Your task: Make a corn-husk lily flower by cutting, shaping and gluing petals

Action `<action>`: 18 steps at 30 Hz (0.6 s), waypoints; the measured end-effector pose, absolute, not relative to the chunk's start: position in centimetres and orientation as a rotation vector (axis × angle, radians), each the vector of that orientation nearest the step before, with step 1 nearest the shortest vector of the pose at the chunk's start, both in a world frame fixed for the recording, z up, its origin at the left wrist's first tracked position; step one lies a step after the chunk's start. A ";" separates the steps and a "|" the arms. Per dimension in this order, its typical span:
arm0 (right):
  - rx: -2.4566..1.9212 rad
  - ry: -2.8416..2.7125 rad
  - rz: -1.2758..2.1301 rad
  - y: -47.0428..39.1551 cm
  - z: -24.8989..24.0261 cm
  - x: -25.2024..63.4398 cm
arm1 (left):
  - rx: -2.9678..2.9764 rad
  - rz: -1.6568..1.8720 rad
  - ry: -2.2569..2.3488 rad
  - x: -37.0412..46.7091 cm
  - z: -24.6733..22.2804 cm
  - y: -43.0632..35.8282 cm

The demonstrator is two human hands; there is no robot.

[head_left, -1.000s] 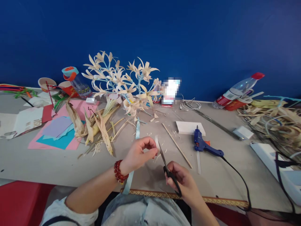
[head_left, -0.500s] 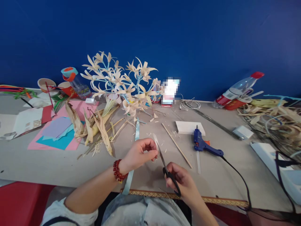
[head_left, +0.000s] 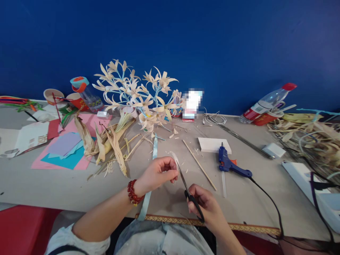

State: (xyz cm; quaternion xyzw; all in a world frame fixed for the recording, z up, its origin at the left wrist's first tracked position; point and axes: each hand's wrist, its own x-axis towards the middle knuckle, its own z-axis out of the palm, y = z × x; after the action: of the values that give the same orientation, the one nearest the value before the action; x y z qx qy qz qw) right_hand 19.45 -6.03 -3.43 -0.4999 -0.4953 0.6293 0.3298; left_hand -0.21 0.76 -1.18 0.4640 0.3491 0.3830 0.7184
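Note:
My left hand [head_left: 163,170] is closed in a pinch on a thin pale strip of corn husk [head_left: 174,156], whose tip sticks up past the fingers. In my right hand [head_left: 204,202] are scissors [head_left: 191,200] with black handles; their blades point up and left and lie against the strip beside my left fingertips. The blades look nearly closed. Small pale clippings [head_left: 186,170] are scattered on the table around them. A light blue ribbon [head_left: 154,148] runs under my left wrist to the table's front edge.
Husk flowers [head_left: 143,95] on blue stems stand at the back. Dried corn husks [head_left: 114,141] and coloured paper [head_left: 63,145] lie left. To the right are a wooden stick [head_left: 199,164], a blue glue gun [head_left: 228,164] with its cord, a white card [head_left: 209,144] and a power strip [head_left: 308,191].
Both hands keep almost the same place and hold. The pale strip's tip has shifted slightly left, and the view has moved very slightly.

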 end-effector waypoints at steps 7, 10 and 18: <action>-1.302 -1.252 1.714 -5.8 -3.0 19.2 | 0.984 0.842 0.780 -0.2 -0.8 0.7; -1.296 -1.246 1.717 -5.8 -3.0 19.3 | 0.969 0.839 0.770 -0.2 -0.6 0.8; -1.296 -1.221 1.735 -5.7 -3.1 19.6 | 0.993 0.826 0.728 -0.4 -1.0 0.8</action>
State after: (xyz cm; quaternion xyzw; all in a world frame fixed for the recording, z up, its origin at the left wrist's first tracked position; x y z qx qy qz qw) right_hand 19.57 -5.70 -3.13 -0.4936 -0.4649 0.6607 0.3220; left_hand -0.40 0.82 -1.01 0.4522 0.3316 0.3764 0.7375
